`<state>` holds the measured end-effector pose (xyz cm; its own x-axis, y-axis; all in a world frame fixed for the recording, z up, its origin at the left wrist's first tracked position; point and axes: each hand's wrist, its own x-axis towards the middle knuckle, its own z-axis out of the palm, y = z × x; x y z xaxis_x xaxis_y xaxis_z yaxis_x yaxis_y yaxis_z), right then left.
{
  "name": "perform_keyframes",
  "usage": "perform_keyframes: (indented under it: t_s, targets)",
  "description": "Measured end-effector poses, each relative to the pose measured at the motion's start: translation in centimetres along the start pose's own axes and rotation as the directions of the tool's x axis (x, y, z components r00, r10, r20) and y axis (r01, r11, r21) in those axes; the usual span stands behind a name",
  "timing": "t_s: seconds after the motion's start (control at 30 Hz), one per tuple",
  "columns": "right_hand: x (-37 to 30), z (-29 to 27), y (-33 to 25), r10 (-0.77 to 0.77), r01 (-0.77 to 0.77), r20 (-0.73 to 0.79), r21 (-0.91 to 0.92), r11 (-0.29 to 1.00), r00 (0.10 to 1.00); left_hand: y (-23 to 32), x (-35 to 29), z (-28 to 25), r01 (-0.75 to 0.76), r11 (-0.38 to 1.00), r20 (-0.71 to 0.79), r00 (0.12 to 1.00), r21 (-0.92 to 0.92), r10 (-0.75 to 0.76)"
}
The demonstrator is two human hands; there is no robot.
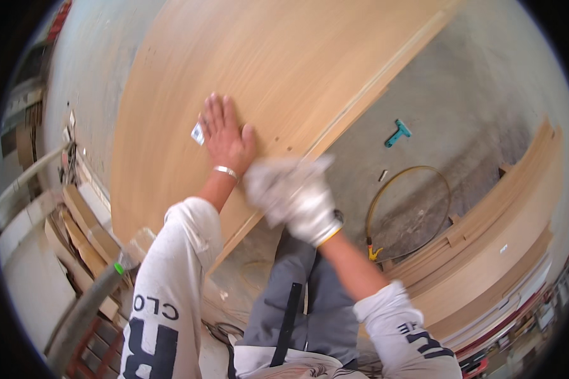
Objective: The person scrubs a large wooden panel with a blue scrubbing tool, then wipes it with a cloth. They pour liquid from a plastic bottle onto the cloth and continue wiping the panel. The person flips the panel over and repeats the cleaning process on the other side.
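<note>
Gloved right hand (295, 197) blurred; bare left hand (224, 136) flat on smooth wood panel (284, 63).

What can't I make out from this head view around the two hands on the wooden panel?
Head view:
- Right hand: motion-blurred in a white glove; whether it grips anything cannot be told.
- Small white piece at the left hand: partly hidden by the fingers, too small to identify.
- Wooden panel: top cut off by the frame edge.
- Teal tool on the floor: too small to identify.
</note>
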<state>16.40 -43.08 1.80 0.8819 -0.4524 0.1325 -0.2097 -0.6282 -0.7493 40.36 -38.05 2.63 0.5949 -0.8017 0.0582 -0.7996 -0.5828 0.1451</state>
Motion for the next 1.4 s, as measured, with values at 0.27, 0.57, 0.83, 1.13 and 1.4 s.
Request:
perform_keyframes:
  t_s: [0.27, 0.57, 0.83, 1.13, 1.4]
  targets:
    - [3.7, -3.6, 6.2, 0.344, -0.299, -0.485, 0.17, 0.939, 0.804, 0.7, 1.5, 0.5, 0.016, 0.994, -0.045, 0.999, -0.105, -0.021]
    - [-26.8, 20.4, -18.6, 0.656, -0.929, 0.682, 0.098, 0.357, 0.324, -4.7, -16.1, -9.2, 0.288, 0.498, 0.107, 0.927, -0.818, -0.36]
    - [-19.6, 4.6, -7.8, 0.489, -0.314, 0.79, 0.601, -0.735, 0.369, -24.0, -45.6, -10.5, 0.532, 0.151, -0.036, 0.221, -0.833, -0.975]
    - [-9.6, -0.3, -7.3, 0.543, -0.347, 0.575, 0.812, -0.469, 0.612, -35.0, -35.2, -11.4, 0.26, 0.349, -0.226, 0.405, -0.9, -0.886]
    - [-5.9, 2.1, -10.4, 0.508, -0.287, 0.567, 0.8, -0.526, 0.649, -23.0, -27.4, -13.8, 0.353, 0.883, -0.144, 0.901, -0.308, -0.41]
